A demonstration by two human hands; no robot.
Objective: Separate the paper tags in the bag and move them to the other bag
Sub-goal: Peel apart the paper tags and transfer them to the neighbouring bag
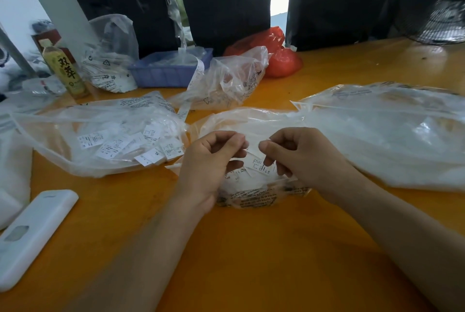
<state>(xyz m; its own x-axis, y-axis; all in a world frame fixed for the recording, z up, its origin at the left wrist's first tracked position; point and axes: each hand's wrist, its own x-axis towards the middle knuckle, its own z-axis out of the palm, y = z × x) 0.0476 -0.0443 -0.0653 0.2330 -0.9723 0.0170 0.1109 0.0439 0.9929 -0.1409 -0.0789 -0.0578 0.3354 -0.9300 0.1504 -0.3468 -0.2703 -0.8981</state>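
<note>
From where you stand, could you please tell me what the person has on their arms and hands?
Nothing that shows: the left hand and right hand are bare, without gloves, rings or a watch, and both forearms are uncovered to the frame's edge, so no sleeves are in view.

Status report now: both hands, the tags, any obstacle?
Left hand and right hand both pinch one paper tag strip above the middle bag. Bag of loose tags lies left. No obstacle between.
</note>
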